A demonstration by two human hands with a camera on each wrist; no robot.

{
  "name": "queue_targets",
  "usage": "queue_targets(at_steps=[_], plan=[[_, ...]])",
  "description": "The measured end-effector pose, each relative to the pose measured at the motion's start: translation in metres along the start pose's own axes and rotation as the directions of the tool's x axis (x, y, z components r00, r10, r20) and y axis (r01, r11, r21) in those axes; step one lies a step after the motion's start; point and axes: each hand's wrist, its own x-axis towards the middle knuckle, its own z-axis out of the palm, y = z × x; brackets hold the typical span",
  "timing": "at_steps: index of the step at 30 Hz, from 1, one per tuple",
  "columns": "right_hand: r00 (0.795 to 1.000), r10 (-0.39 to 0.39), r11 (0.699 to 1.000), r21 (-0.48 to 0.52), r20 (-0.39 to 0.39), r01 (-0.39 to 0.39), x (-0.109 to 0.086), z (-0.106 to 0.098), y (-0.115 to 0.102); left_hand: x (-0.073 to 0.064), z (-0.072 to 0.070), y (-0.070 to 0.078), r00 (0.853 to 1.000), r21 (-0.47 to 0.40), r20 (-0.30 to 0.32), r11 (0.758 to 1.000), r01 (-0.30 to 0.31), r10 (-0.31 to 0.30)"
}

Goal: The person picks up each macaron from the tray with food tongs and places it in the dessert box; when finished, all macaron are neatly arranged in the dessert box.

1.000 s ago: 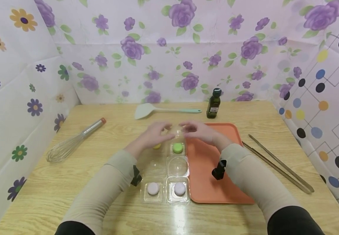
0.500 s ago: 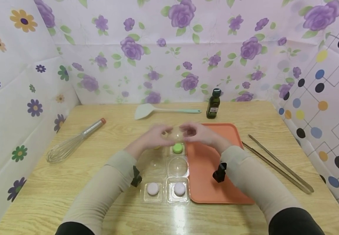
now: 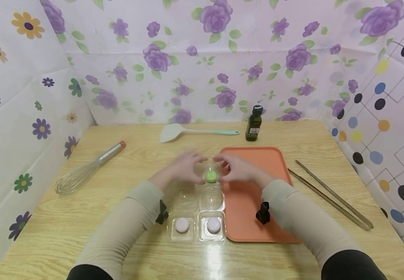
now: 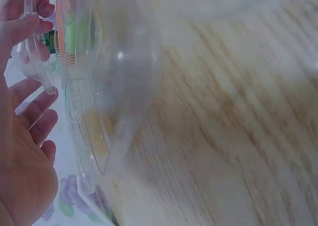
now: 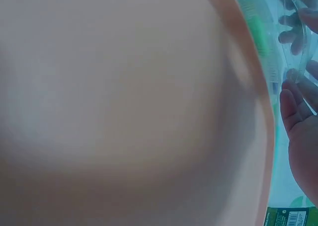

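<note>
Item: one clear plastic domed lid (image 3: 210, 167), held at opposite edges by part-curled left hand (image 3: 187, 169) and right hand (image 3: 238, 168), above one lime-green round macaron (image 3: 211, 177); closing, I'd judge, unfinished, two pale-lilac round macarons (image 3: 214, 224) lying uncovered.

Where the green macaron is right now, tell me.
In the head view, the green macaron sits near the centre, between the left hand and right hand, left of the orange tray.

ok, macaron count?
4: green macaron between left hand and right hand; left lilac macaron, right lilac macaron, nearest row; yellow macaron near green, left wrist view. More may be hidden.
</note>
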Motion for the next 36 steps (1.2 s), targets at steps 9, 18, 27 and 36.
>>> queue_targets(at_steps=[9,18,27,36], plan=[[1.000,-0.001,0.998,-0.063,0.001,0.001,-0.002,0.004,0.003,-0.001,0.001,0.001,0.999,0.061,0.035,0.998,-0.008,0.006],[1.000,0.024,0.995,-0.095,0.013,-0.023,0.002,0.004,0.003,0.001,0.001,0.002,0.999,0.129,0.039,0.992,-0.009,0.004],[0.999,-0.029,0.988,-0.151,0.021,0.032,0.009,0.002,0.008,0.002,0.000,0.004,0.999,0.165,0.037,0.986,-0.018,0.012],[0.999,-0.041,0.974,-0.222,0.022,0.045,0.011,0.003,0.011,0.006,-0.002,0.004,0.999,0.185,0.046,0.983,-0.013,0.005]])
